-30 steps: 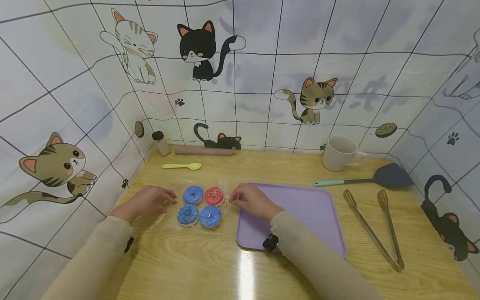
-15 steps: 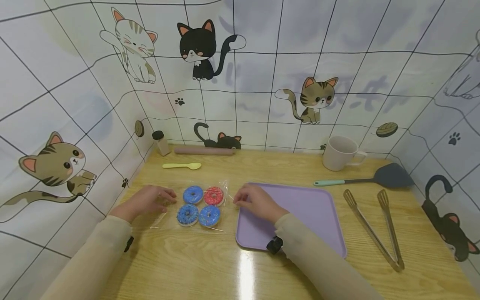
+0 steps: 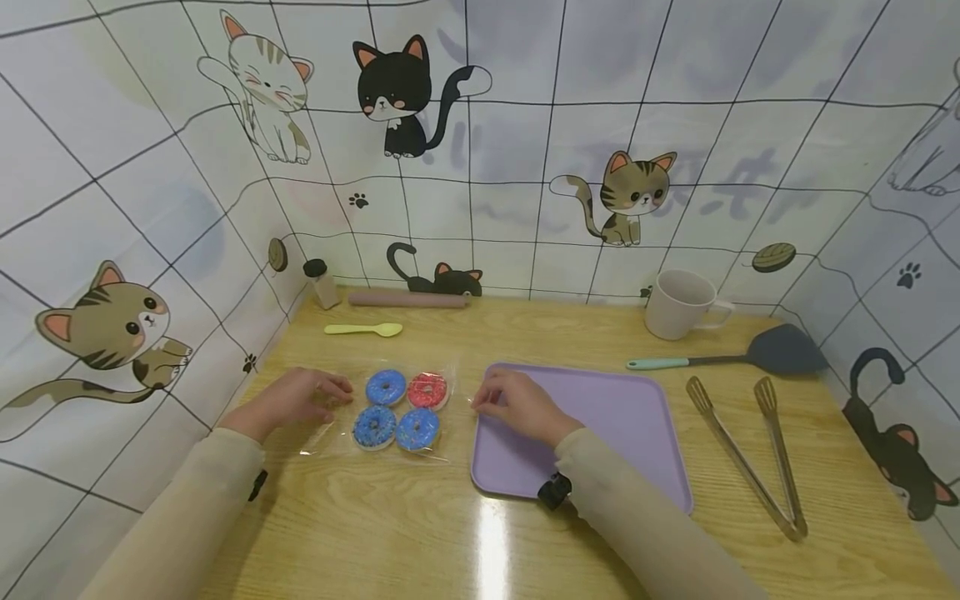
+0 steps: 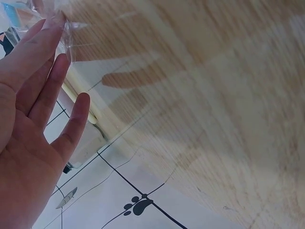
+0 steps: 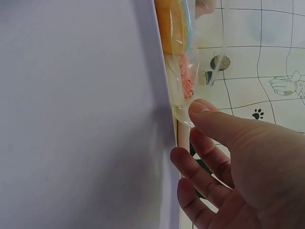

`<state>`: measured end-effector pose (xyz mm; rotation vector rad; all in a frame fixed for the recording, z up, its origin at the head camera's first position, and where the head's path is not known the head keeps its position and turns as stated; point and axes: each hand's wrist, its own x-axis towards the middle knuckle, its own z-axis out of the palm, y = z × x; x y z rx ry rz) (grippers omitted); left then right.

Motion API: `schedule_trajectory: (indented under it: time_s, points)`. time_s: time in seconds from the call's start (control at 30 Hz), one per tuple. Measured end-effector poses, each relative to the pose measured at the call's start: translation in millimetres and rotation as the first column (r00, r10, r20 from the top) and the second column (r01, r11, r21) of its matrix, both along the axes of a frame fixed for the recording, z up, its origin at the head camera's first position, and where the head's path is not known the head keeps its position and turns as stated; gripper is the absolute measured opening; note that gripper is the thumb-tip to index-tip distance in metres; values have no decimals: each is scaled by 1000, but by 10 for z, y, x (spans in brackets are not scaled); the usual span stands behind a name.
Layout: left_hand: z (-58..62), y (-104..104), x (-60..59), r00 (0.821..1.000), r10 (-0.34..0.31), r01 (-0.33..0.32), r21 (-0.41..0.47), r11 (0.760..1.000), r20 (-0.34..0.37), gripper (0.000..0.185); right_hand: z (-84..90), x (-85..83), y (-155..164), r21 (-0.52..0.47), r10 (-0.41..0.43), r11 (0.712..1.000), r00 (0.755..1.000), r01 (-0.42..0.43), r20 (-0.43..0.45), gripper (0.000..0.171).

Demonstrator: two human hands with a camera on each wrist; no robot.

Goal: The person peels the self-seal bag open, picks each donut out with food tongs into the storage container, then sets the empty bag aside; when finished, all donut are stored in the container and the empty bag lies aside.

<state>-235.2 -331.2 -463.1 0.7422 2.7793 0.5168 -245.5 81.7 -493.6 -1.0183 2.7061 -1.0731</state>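
Clear plastic bag [image 3: 337, 437] is pinched left by left hand [image 3: 300, 396], right by right hand [image 3: 519, 406]; likely light, slippery, best held by edges.

4x donuts [image 3: 410, 433], 1 ea.: tray [image 3: 592, 425], mug [image 3: 672, 308], spoon [image 3: 367, 330], spat. [image 3: 783, 352], tongs [image 3: 746, 461], jar [image 3: 323, 287], rod [image 3: 407, 300]

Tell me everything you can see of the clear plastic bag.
The clear plastic bag is thin, glossy and creased, resting on the wooden table left of the purple tray. Inside are three blue donuts and one red donut. The left hand pinches its left edge; the right hand is at its right edge, grip unclear.
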Motion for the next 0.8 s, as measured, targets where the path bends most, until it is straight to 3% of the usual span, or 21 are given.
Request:
schedule_trajectory:
  time_s: [0.13, 0.33, 0.53, 0.8]
  points:
    - [22, 3, 14, 1000, 7, -7, 0, 1000, 6, 35, 20, -9, 4, -46, 13, 999, 999, -11, 46, 6]
    - [40, 11, 13, 1000, 3, -3, -4, 1000, 14, 35, 71, -50, -28, -131, -11, 991, 986, 33, 168, 20]
    - [41, 9, 9, 1000, 6, -6, 2, 1000, 23, 35, 92, -156, -137, -101, -17, 994, 991, 30, 131, 24]
    - [30, 27, 10, 999, 14, -15, 4, 1000, 34, 35, 81, -258, -271, -54, -43, 997, 993, 49, 110, 16]
